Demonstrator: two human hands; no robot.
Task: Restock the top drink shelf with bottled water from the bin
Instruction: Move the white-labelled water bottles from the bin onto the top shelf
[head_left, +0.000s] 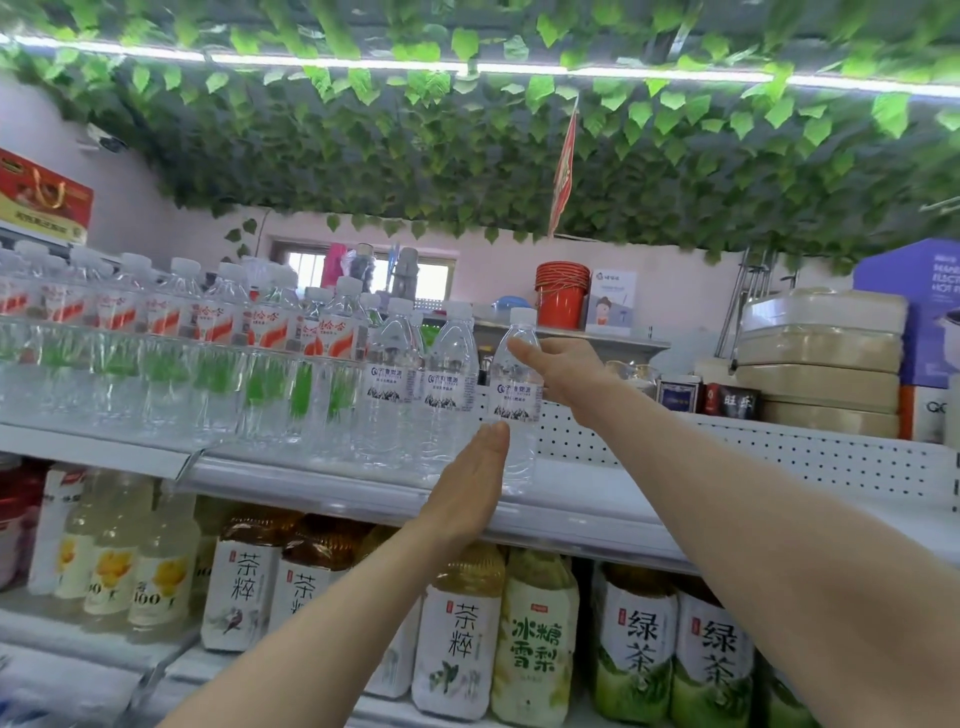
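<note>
A clear water bottle (515, 405) with a white cap and blue-and-white label stands upright at the right end of the row on the top shelf (587, 499). My right hand (561, 371) holds it high up, thumb across its shoulder. My left hand (475, 478) is flat with straight fingers, fingertips touching the bottle's lower left side. Two matching water bottles (418, 384) stand just to its left. Further left runs a long row of red-labelled water bottles (218, 332). The bin is out of view.
Bare white shelf with a perforated back panel (779, 457) stretches to the right of the bottle. Below sit tea and juice bottles (540, 634). Stacked boxes (821, 364), a red bucket (561, 293) and hanging green leaves (467, 156) are behind and above.
</note>
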